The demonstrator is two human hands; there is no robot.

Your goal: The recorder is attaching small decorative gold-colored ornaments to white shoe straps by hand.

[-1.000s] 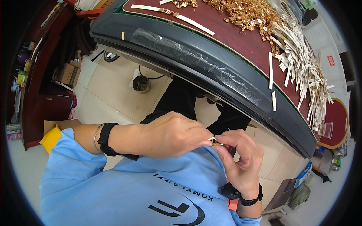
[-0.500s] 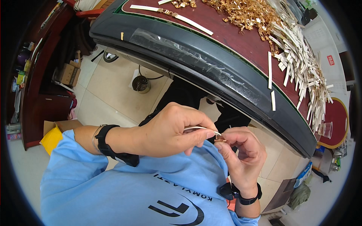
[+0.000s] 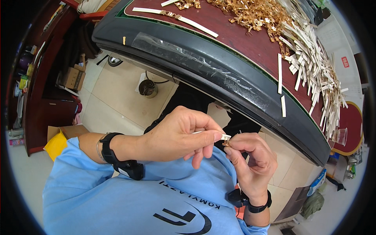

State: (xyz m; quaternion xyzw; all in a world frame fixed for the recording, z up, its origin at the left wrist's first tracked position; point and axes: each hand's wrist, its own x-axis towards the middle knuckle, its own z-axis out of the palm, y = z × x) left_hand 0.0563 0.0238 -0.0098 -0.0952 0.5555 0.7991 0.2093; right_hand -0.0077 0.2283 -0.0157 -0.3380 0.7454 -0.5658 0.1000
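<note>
Your left hand [image 3: 179,135] pinches a partly hidden flat white strip [image 3: 225,137]; your right hand [image 3: 253,156] pinches a small, indistinct gold-coloured piece [image 3: 226,143].

A dark red tabletop [image 3: 247,41] bears heaped gold-coloured fittings [image 3: 256,16] and white strips [image 3: 307,56].

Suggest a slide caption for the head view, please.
White strip in the left-hand grip, its end at a golden fitting in the right-hand grip.

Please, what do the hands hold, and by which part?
Left hand: flat white strip, near its end. Right hand: small gold-coloured metal piece, exact part unclear.
</note>
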